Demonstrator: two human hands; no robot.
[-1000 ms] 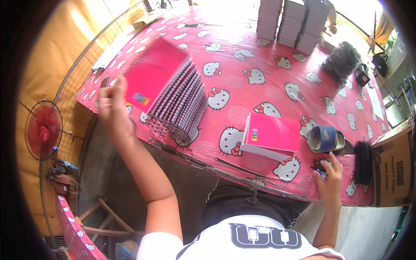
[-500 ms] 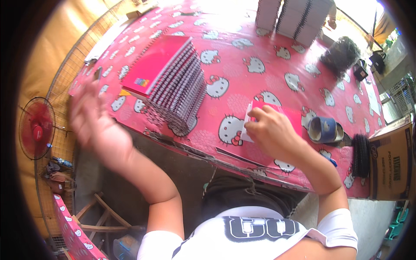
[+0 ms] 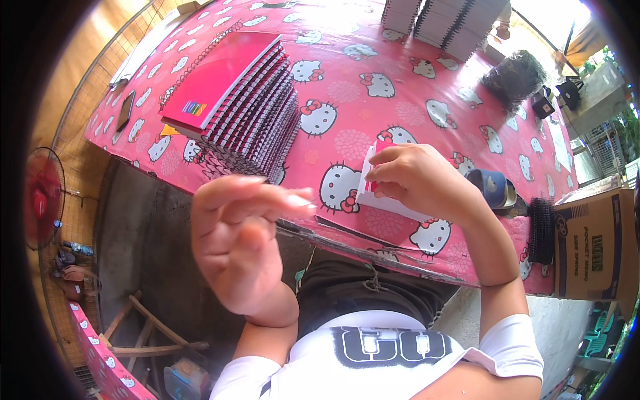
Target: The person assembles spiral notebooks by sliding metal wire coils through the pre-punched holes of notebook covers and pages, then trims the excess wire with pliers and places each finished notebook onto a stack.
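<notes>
My left hand [image 3: 243,243] hangs raised in front of the table's near edge, fingers curved and apart, with nothing in it. On the tabletop, my right hand [image 3: 423,177] grips a pink-covered pad of white sheets [image 3: 390,207] with bent fingers; hand and forearm hide much of the pad. No wire coil can be made out on it. To the left of the pad rises a tall stack of pink spiral notebooks [image 3: 217,80], their coiled edges turned toward the right.
A pink cat-patterned cover lies over the table [image 3: 343,93]. At the right edge are a blue roll [image 3: 490,188], black wire coils [image 3: 541,230] and a cardboard box [image 3: 593,247]. More spiral-bound blocks [image 3: 443,27] and a black plastic bundle [image 3: 513,80] stand farther back.
My left hand has swung from beside the notebook stack's left side toward the right and nearer to me. The right hand stays at the pad, whose white sheet edges now show more.
</notes>
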